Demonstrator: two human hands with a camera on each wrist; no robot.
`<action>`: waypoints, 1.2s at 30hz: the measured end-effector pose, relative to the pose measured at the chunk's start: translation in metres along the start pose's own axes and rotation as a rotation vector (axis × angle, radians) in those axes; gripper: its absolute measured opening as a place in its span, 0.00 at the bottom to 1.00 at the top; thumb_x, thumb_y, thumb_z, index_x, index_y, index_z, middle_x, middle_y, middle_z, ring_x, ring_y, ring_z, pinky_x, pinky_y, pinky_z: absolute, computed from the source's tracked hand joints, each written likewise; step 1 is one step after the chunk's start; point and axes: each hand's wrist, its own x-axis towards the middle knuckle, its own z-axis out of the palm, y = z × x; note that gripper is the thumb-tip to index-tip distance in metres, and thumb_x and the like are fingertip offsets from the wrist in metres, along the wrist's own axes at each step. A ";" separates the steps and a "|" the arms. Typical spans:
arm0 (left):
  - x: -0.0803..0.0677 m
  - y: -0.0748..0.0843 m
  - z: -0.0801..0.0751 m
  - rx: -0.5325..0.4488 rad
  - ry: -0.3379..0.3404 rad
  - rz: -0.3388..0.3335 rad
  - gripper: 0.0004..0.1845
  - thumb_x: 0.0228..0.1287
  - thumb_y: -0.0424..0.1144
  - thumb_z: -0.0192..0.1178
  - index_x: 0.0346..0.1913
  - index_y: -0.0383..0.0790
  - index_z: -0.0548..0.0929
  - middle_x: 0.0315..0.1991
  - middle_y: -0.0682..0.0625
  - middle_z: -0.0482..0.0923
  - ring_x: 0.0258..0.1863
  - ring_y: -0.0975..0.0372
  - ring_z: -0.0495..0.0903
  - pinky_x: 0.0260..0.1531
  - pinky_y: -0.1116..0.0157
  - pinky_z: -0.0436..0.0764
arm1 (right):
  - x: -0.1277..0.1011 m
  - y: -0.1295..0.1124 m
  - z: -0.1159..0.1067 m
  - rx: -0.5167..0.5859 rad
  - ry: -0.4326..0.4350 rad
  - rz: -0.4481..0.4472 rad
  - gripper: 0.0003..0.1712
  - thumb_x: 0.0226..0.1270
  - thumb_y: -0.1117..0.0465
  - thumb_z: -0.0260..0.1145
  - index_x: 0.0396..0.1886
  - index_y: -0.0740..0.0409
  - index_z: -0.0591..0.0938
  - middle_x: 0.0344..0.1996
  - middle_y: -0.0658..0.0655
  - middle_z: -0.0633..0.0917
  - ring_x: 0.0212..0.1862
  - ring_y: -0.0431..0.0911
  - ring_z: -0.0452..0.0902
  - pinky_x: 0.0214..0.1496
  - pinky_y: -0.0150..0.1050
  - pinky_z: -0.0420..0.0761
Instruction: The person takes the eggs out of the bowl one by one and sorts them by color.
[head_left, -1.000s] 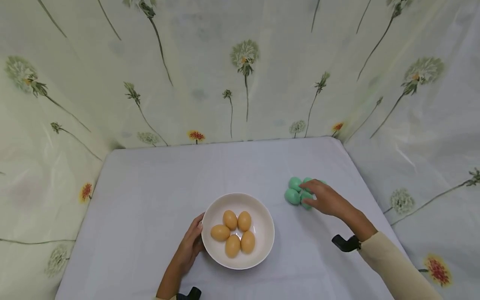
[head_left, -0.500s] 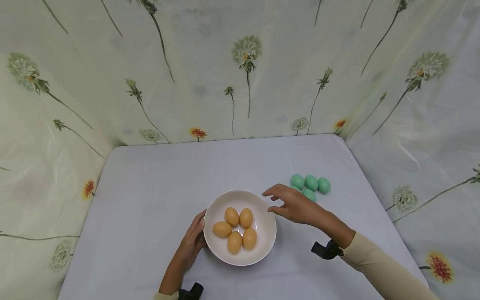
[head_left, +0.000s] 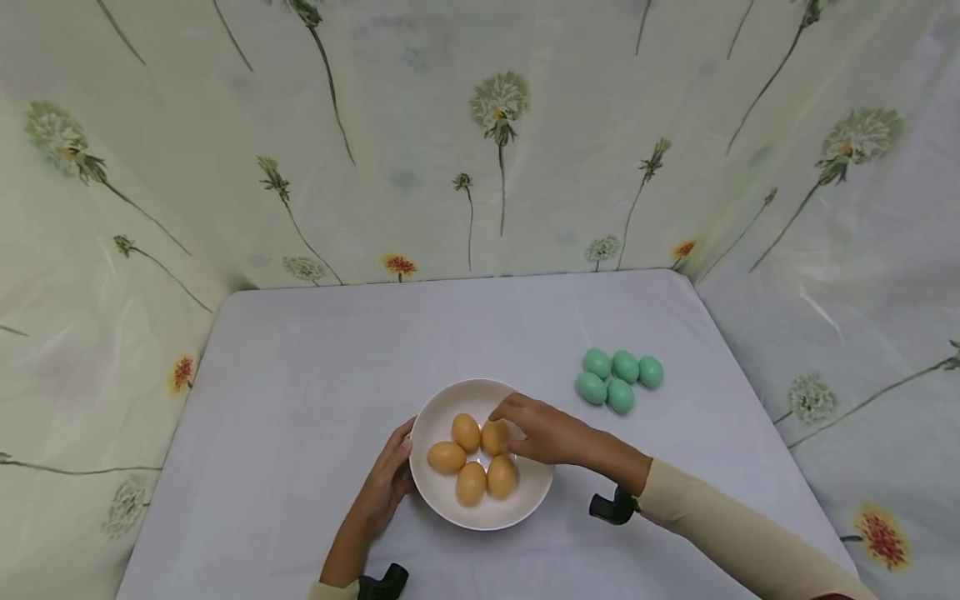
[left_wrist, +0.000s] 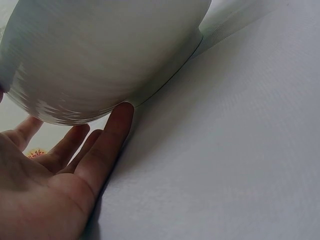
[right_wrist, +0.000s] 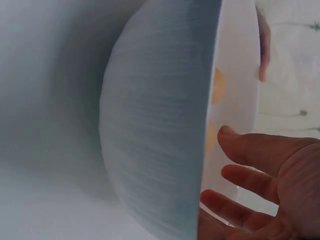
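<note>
A white bowl (head_left: 442,504) stands on the white-covered table, with several light brown eggs (head_left: 470,483) lying inside. My left hand (head_left: 386,479) holds the bowl's left side. In the left wrist view its fingertips (left_wrist: 121,111) support the outer wall low down, near the base. My right hand (head_left: 543,429) reaches over the right rim into the bowl. Its thumb and fingers are spread around the back right egg (head_left: 493,437), partly covering it. In the right wrist view the thumb is apart from the other fingers, with a gap between them, and the bowl wall hides much of the eggs.
Several green eggs (head_left: 620,397) lie in a cluster on the table (head_left: 322,358), to the right and behind the bowl. A dandelion-patterned curtain (head_left: 420,125) encloses the back and sides. Dark wrist devices (head_left: 613,507) sit on both forearms.
My right hand has moved left from over the green eggs, across the bowl's right rim, to an egg inside. The green eggs now show fully. My left hand has stayed at the bowl.
</note>
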 end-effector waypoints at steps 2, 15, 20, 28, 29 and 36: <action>0.000 0.000 0.000 0.000 0.003 0.001 0.28 0.79 0.54 0.42 0.77 0.54 0.58 0.78 0.44 0.54 0.72 0.41 0.62 0.54 0.52 0.78 | 0.003 -0.001 0.005 -0.003 -0.010 0.030 0.22 0.62 0.64 0.72 0.56 0.63 0.81 0.54 0.58 0.80 0.55 0.51 0.80 0.53 0.42 0.82; 0.000 -0.001 0.002 -0.002 0.022 -0.011 0.29 0.78 0.54 0.43 0.77 0.54 0.58 0.78 0.44 0.55 0.71 0.42 0.63 0.52 0.53 0.79 | 0.013 0.001 0.027 -0.075 -0.014 -0.006 0.17 0.61 0.65 0.72 0.51 0.59 0.82 0.50 0.58 0.78 0.47 0.47 0.77 0.49 0.36 0.80; 0.000 0.000 0.002 -0.005 0.018 -0.006 0.29 0.78 0.54 0.43 0.77 0.54 0.58 0.78 0.44 0.55 0.73 0.43 0.61 0.54 0.53 0.79 | 0.015 -0.001 0.029 -0.090 -0.021 -0.008 0.18 0.63 0.66 0.71 0.52 0.60 0.82 0.52 0.59 0.79 0.50 0.49 0.78 0.53 0.40 0.80; 0.000 -0.001 0.001 -0.002 0.015 -0.002 0.29 0.78 0.54 0.43 0.77 0.54 0.58 0.78 0.44 0.55 0.73 0.42 0.60 0.55 0.52 0.78 | 0.020 -0.003 0.031 -0.087 -0.042 0.016 0.20 0.62 0.66 0.71 0.54 0.61 0.82 0.55 0.60 0.80 0.55 0.53 0.79 0.58 0.44 0.80; 0.000 -0.001 0.001 0.000 0.016 -0.003 0.29 0.78 0.55 0.43 0.77 0.54 0.58 0.78 0.44 0.55 0.73 0.42 0.60 0.55 0.52 0.79 | 0.020 -0.003 0.032 -0.089 -0.043 0.017 0.20 0.62 0.66 0.72 0.54 0.61 0.82 0.55 0.61 0.80 0.55 0.53 0.79 0.58 0.44 0.80; 0.000 -0.001 0.001 0.006 0.016 -0.005 0.30 0.78 0.55 0.43 0.77 0.54 0.58 0.78 0.44 0.54 0.74 0.40 0.59 0.56 0.50 0.78 | 0.020 -0.005 0.033 -0.112 -0.034 0.006 0.19 0.62 0.64 0.72 0.54 0.60 0.83 0.55 0.60 0.81 0.57 0.55 0.79 0.60 0.46 0.79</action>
